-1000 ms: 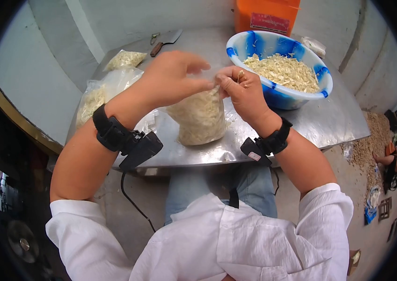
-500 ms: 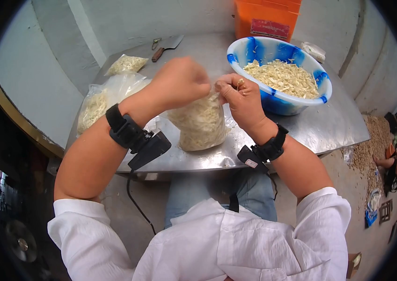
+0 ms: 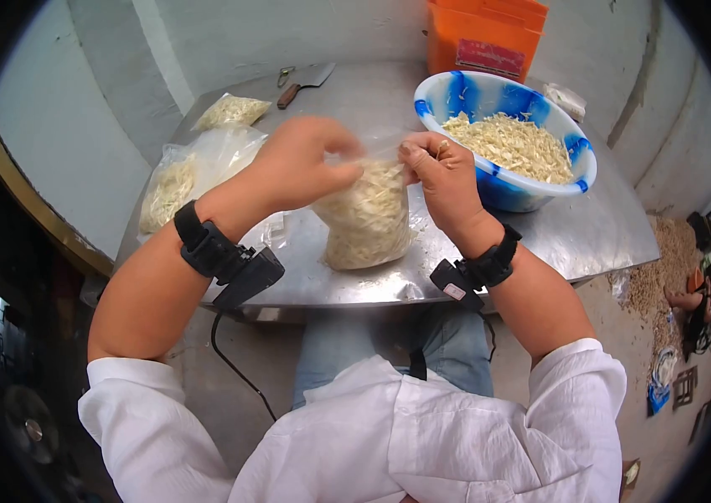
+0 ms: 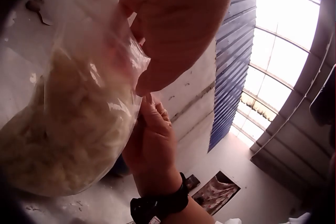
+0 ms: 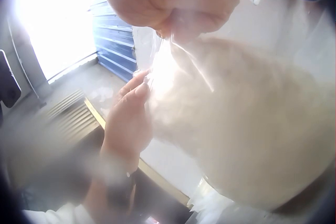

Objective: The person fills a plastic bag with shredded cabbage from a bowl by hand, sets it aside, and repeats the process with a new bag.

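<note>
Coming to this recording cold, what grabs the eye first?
A clear plastic bag of pale shreds sits near the front edge of the shiny steel table, its top pinched by the left hand and the right hand. Behind the right hand sits a blue-and-white plastic bowl heaped with the same shreds.

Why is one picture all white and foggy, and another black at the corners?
Right wrist view: bright backlight washes it out, so the clear plastic bag of pale shreds looks hazy. Head view: the round lens bends the shiny metal table and leaves dark corners. Left wrist view: the close left hand is blurred.
</note>
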The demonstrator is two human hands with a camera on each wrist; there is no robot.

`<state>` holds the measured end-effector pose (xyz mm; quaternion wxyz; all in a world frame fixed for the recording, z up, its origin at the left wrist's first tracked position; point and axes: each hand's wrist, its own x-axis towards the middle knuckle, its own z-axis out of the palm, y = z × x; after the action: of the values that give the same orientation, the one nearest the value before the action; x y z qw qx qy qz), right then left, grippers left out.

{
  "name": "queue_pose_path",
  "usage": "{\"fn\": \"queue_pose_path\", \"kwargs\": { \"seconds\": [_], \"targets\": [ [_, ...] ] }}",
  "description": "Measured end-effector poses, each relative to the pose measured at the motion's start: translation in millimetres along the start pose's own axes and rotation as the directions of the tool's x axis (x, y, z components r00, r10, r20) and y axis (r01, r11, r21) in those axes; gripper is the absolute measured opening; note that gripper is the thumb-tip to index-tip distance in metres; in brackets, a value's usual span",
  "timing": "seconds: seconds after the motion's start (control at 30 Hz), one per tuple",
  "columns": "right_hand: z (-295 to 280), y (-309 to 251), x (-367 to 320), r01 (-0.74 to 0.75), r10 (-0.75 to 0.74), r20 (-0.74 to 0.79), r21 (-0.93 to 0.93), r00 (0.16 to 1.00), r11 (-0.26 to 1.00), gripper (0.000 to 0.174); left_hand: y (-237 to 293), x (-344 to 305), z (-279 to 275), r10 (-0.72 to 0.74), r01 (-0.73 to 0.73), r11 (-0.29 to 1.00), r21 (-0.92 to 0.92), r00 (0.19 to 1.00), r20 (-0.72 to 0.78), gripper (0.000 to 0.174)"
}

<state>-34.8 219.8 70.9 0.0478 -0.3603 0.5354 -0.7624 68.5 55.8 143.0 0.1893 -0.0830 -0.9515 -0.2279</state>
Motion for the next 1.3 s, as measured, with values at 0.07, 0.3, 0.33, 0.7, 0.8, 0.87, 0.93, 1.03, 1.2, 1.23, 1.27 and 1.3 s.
{"fn": "queue_pose_path", "kwargs": {
  "seconds": [0.07, 0.3, 0.33, 0.7, 0.8, 0.87, 0.93, 1.03, 1.2, 1.23, 1.27, 1.3],
  "targets": [
    [-1.6, 0.9, 0.6, -0.003, 0.003, 0.002, 0.003, 1.000, 1.000, 0.011, 2.3, -8.8, -4.3, 0.024, -0.026, 0.999, -0.035, 0.999, -0.041, 0.025],
    [-4.7, 4.1, 1.9, -0.023, 0.024, -0.019, 0.023, 1.000, 0.999, 0.011, -8.5, -31.8, -19.0, -0.098, 0.099, 0.993, -0.057, 0.995, 0.016, 0.036],
    [-5.3, 4.6, 2.1, -0.027, 0.027, -0.017, 0.024, 0.999, 0.999, 0.011, -11.2, -35.7, -19.9, -0.082, 0.079, 0.987, -0.140, 0.997, -0.016, 0.036],
    [-1.9, 4.0, 1.2, -0.029, 0.029, -0.012, 0.019, 1.000, 0.999, 0.012, -9.8, -26.3, -22.7, 0.044, -0.045, 0.998, -0.033, 0.999, -0.031, 0.035],
    [-0.4, 3.3, 0.2, -0.020, 0.021, -0.015, 0.036, 1.000, 0.999, 0.012, -0.4, -13.1, -22.2, -0.048, 0.048, 0.999, 0.007, 0.997, 0.060, 0.034],
    [-1.7, 4.3, -0.1, -0.019, 0.020, -0.010, 0.034, 1.000, 0.999, 0.012, 7.5, -7.8, -20.9, -0.113, 0.135, 0.979, -0.151, 0.983, 0.144, 0.027],
    [-2.6, 4.1, -0.5, -0.018, 0.018, -0.006, 0.034, 1.000, 0.999, 0.011, 11.0, -4.3, -17.7, -0.151, 0.185, 0.959, -0.215, 0.974, 0.168, 0.024],
    [-2.5, 2.5, -1.7, -0.013, 0.013, 0.000, 0.015, 1.000, 1.000, 0.012, 9.4, -2.5, -16.3, -0.210, 0.281, 0.893, -0.351, 0.951, 0.227, 0.021],
    [-3.1, 2.2, -2.6, -0.005, 0.005, 0.004, 0.003, 1.000, 1.000, 0.012, 4.8, -1.4, -18.1, -0.203, 0.308, 0.860, -0.407, 0.938, 0.282, 0.021],
    [-3.2, 2.3, -2.6, -0.005, 0.005, 0.003, 0.004, 1.000, 1.000, 0.012, 4.0, -1.4, -18.4, -0.216, 0.325, 0.847, -0.421, 0.934, 0.286, 0.021],
    [-3.3, 2.4, -2.5, -0.006, 0.006, 0.004, 0.008, 1.000, 1.000, 0.012, 3.2, -1.4, -19.1, -0.229, 0.341, 0.833, -0.435, 0.929, 0.290, 0.021],
    [-3.4, 2.5, -2.3, -0.007, 0.007, 0.006, 0.011, 1.000, 1.000, 0.012, 2.3, -1.5, -20.0, -0.229, 0.341, 0.834, -0.434, 0.929, 0.290, 0.021]
  ]
}}
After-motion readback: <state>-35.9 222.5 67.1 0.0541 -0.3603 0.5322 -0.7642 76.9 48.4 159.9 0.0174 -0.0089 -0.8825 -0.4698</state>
